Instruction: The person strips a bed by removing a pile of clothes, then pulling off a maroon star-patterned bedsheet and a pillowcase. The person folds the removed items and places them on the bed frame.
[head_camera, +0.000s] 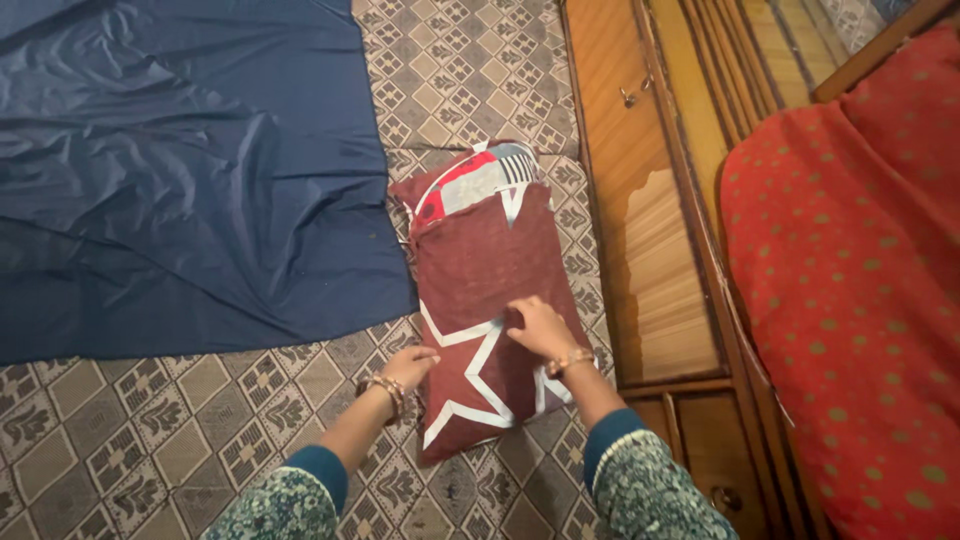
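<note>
A maroon pillow (480, 270) with a white star outline lies on the patterned bedsheet (150, 440). A red, white and grey inner pillow shows at its far open end (480, 180). My left hand (408, 366) grips the pillow's left edge near the lower corner, fingers curled on the cover. My right hand (540, 328) presses down on top of the pillow near the star, fingers bent into the fabric. Both wrists wear bangles, and the sleeves are teal with a green print.
A crumpled dark blue sheet (180, 170) covers the left and far part of the bed. A wooden headboard with a drawer (650, 200) runs along the right. A red dotted cushion (860, 280) sits at the far right.
</note>
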